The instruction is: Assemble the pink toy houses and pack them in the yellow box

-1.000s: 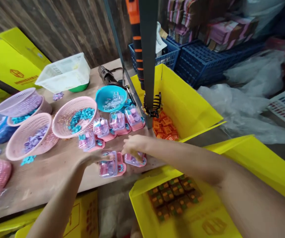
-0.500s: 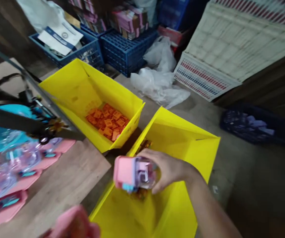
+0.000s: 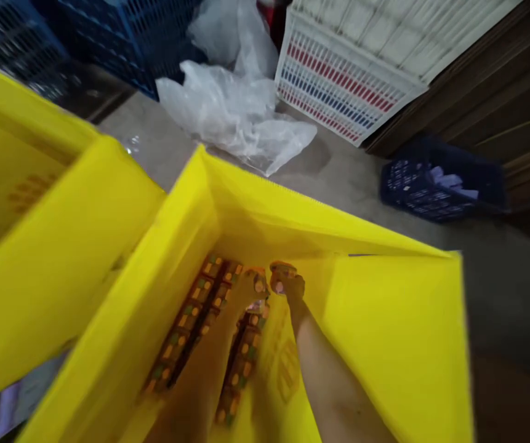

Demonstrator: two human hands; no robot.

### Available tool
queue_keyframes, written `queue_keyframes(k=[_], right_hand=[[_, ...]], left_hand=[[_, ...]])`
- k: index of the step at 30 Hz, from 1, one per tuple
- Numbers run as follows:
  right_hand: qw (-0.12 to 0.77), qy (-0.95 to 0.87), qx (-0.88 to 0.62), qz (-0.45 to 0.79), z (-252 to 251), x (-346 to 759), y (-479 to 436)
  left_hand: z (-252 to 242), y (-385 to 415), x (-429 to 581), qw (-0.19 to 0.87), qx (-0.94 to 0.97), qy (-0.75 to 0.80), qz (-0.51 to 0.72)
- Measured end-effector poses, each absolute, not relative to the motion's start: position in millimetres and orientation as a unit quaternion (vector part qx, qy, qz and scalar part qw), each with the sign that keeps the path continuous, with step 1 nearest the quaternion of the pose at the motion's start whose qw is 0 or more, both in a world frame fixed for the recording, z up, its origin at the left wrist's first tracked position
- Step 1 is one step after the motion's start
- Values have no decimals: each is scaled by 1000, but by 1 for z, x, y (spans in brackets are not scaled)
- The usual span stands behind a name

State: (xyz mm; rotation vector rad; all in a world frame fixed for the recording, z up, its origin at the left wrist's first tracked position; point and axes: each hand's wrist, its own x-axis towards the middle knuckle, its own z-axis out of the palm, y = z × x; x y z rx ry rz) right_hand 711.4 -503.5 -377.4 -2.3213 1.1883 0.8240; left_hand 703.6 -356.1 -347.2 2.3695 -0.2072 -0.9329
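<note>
Both my hands are deep inside a tall yellow bin (image 3: 385, 320). My left hand (image 3: 243, 294) is closed around a small plastic toy (image 3: 259, 284) with a clear part, at the far end of the rows on the bin floor. Just right of it, my right hand (image 3: 296, 287) grips a second small plastic toy (image 3: 282, 271) near the far wall. Rows of similar toys (image 3: 200, 289) stand side by side along the bin's left, tinted orange by the yellow walls. My left forearm covers part of these rows.
Another yellow bin (image 3: 61, 258) stands close on the left. Beyond the bins, crumpled clear plastic bags (image 3: 237, 117) lie on the floor beside a blue crate (image 3: 121, 43) and a white crate (image 3: 338, 80). A dark blue basket (image 3: 421, 187) with pale pieces sits at right.
My view has moved closer over the right-hand yellow bin. My right hand has gone down into it with its toy, and my left hand has come in too. The worktable has left view.
</note>
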Motion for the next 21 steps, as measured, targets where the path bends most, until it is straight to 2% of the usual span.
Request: queue_keyframes(k=[5,10,15,21], right_hand=[[200,434,-821,311,-494,703,-519],[212,441,-813,316,-565,697,-521],[230,458,-795,325,-591,686,-521],[243,474,-778,334,-593,666,-517]], left_hand=[[-479,-386,710,266,884,-96,-373],[-554,-393,710,237,884,-126,-384],[-587,-398,718,206,881,-161,-395],[-585,-398,727,190,887,-181,-380]])
